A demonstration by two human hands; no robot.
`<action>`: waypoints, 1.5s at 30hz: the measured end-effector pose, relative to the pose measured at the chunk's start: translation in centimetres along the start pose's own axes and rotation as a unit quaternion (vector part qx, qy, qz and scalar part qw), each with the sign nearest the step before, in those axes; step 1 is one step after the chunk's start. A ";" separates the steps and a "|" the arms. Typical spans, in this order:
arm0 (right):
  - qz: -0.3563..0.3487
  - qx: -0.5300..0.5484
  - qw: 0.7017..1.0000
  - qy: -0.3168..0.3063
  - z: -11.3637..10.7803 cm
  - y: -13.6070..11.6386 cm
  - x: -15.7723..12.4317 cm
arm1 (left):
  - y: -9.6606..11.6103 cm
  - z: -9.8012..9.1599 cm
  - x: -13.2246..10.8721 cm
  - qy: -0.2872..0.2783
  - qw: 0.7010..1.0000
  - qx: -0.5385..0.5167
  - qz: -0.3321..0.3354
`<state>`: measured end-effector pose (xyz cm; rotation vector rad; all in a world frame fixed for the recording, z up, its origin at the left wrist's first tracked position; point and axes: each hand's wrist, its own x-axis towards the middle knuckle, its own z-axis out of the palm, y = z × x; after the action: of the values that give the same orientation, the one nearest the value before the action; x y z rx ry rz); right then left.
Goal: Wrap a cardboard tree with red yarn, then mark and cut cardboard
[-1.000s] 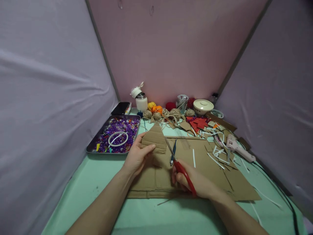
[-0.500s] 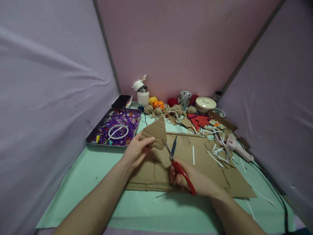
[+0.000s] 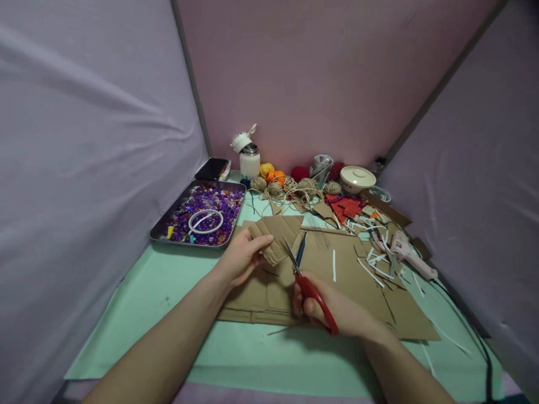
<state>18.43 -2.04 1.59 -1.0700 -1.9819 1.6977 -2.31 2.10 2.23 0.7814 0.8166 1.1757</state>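
Between thumb and fingers, my left hand (image 3: 245, 253) pinches a small cut piece of cardboard (image 3: 281, 231) by its left side, raised above the larger sheet. Red-handled scissors (image 3: 312, 294) are in my right hand (image 3: 326, 300), their blades pointing up and to the left at the piece's right edge. Whether the blades touch the cardboard I cannot tell. Just behind the blades a blue pen-like tool (image 3: 301, 248) lies on the big cardboard sheet (image 3: 353, 275). A white strip (image 3: 334, 265) rests on that sheet to the right.
A tray of purple beads (image 3: 197, 188) with a white ring (image 3: 206, 221) stands left. Yarn and twine balls (image 3: 275, 178), a white bottle (image 3: 250, 163) and a lidded bowl (image 3: 357, 178) line the back. At right lie paper strips and a corded glue gun (image 3: 412, 256).
My left hand has turned the cardboard piece clockwise, so its pointed corner now leans right and lower. The scissors stay nearly in place. The camera view has shifted slightly.
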 end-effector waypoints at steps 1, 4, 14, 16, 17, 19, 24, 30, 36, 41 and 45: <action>0.000 0.001 1.000 -0.003 0.0 0.0 0.0 | 0.0 0.1 -0.1 -0.004 1.000 0.004 -0.001; -0.001 -0.001 1.000 -0.008 -0.1 -0.2 0.0 | 0.0 0.2 -0.1 -0.010 1.000 0.013 0.007; -0.004 -0.012 1.000 -0.008 0.0 -0.1 0.1 | -0.1 0.0 0.0 -0.021 1.000 0.014 0.018; -0.007 -0.022 1.000 -0.010 -0.1 0.0 0.0 | 0.0 0.1 -0.1 -0.019 1.000 0.013 0.022; -0.012 -0.028 0.999 -0.010 -0.1 0.0 0.0 | 0.0 0.1 -0.1 -0.017 1.000 0.013 0.022; -0.023 -0.039 0.999 -0.009 -0.2 -0.1 -0.1 | 0.0 0.2 -0.1 -0.012 1.000 0.014 0.023; -0.026 -0.040 0.999 -0.013 -0.2 -0.1 -0.1 | -0.1 0.2 0.0 -0.012 1.000 0.011 0.027; -0.024 -0.039 0.999 -0.014 -0.1 0.1 -0.1 | -0.1 0.3 -0.1 -0.019 0.999 0.014 0.030; -0.022 -0.029 0.999 -0.020 -0.1 0.1 -0.2 | 0.0 0.4 -0.2 -0.015 0.999 0.013 0.032; -0.016 -0.035 0.999 -0.016 -0.1 0.3 -0.2 | -0.1 0.4 -0.2 -0.010 0.999 0.018 0.029; -0.026 -0.048 0.998 -0.012 -0.1 0.2 -0.2 | -0.1 0.4 -0.2 -0.011 0.999 0.016 0.038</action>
<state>18.69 -2.15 1.49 -1.0244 -2.1070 1.6099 -1.92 1.86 2.34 0.8564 0.7948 1.2220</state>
